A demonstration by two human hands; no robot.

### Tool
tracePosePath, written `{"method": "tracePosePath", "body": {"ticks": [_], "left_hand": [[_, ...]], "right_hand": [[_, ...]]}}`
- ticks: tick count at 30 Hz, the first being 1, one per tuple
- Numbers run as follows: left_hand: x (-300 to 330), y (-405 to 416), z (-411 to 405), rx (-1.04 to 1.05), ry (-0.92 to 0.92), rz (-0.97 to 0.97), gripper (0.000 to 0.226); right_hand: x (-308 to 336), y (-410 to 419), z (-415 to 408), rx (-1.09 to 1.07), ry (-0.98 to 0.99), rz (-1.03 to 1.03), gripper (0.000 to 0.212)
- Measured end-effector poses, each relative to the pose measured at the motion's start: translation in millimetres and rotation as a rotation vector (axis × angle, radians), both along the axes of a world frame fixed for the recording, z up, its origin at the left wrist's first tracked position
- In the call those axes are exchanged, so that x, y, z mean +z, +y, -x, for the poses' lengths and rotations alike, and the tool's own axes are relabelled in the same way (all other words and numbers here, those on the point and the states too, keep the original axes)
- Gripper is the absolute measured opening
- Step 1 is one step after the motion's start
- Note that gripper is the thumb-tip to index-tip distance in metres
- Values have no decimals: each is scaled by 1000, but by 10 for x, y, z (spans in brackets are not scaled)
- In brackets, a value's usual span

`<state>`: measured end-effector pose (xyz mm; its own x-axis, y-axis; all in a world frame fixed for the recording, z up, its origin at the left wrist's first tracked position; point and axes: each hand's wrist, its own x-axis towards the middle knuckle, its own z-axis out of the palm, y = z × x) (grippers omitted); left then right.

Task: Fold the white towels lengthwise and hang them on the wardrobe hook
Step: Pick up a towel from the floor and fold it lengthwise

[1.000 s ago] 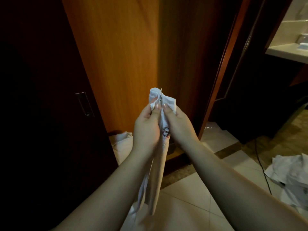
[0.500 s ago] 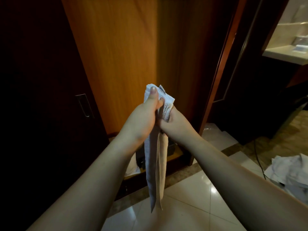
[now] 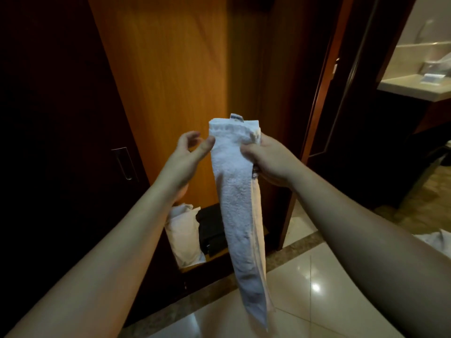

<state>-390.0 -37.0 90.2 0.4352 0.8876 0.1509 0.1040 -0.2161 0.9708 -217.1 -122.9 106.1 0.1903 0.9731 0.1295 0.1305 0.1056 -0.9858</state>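
Observation:
A white towel (image 3: 238,198), folded into a long narrow strip, hangs straight down in front of the open wardrobe (image 3: 170,81). My right hand (image 3: 267,158) grips its upper right edge, fingers curled into the cloth. A small label sticks up from the top edge. My left hand (image 3: 189,151) hovers just left of the towel's top with fingers loosely curled; its thumb tip lies at the towel's left edge, holding nothing. No hook shows in this view.
A dark wardrobe door with a metal handle (image 3: 124,163) stands at left. On the wardrobe floor lie a white bag (image 3: 185,234) and a black box (image 3: 212,230). Glossy floor tiles (image 3: 314,286) spread below. A washbasin counter (image 3: 415,85) is at upper right; more white cloth (image 3: 436,239) lies at right.
My left hand has let go of the towel and moved left. The right hand has lifted the towel and turned its flat face toward me.

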Motion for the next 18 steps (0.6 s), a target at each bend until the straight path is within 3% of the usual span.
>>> {"method": "tracePosePath", "body": {"ticks": [2, 5, 8, 12, 15, 18], "left_hand": [[-14, 93, 42, -216, -16, 140, 96], [-51, 157, 55, -374, -53, 140, 70], [-47, 104, 21, -437, -192, 172, 40], [-137, -71, -100, -514, -258, 284, 54], [-190, -187, -180, -542, -182, 314, 30], [-133, -194, -224, -544, -224, 322, 28]], "right_hand": [[78, 11, -60, 67, 89, -7, 45], [220, -26, -147, 68, 210, -42, 43], [351, -64, -220, 49, 256, -82, 43], [430, -75, -242, 125, 278, -118, 37], [452, -50, -267, 121, 390, -180, 36], [403, -4, -371, 106, 509, -177, 35]]}}
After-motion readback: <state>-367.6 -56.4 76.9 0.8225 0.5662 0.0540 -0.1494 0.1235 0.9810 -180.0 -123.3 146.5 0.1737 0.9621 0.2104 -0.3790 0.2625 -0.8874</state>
